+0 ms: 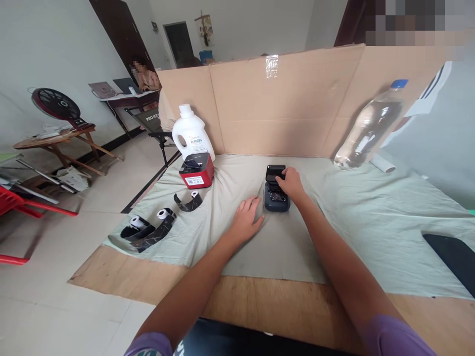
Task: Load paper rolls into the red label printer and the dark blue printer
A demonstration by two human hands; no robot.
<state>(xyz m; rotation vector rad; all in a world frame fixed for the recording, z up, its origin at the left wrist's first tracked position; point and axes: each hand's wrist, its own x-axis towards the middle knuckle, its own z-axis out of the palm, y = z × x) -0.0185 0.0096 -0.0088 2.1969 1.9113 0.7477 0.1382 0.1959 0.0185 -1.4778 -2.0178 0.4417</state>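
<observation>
A small dark label printer (276,200) stands on the pale cloth with its lid raised, and patterned material shows inside it. My right hand (291,184) grips the right side of that lid (273,171), thumb in front of it. Just left of the printer, my left hand (247,217) rests on the cloth with its fingers spread, holding nothing. Three partly unrolled black label rolls with white cores lie further left: a back roll (190,201), a middle roll (158,235) and a front roll (137,228).
A red and black box-shaped device (197,171) stands before a white jug (193,132). A cardboard screen (274,109) closes off the back. At right are a large water-filled bottle (371,128), a white tube (383,163) and a black phone-like slab (451,259). Another person (148,79) sits far left.
</observation>
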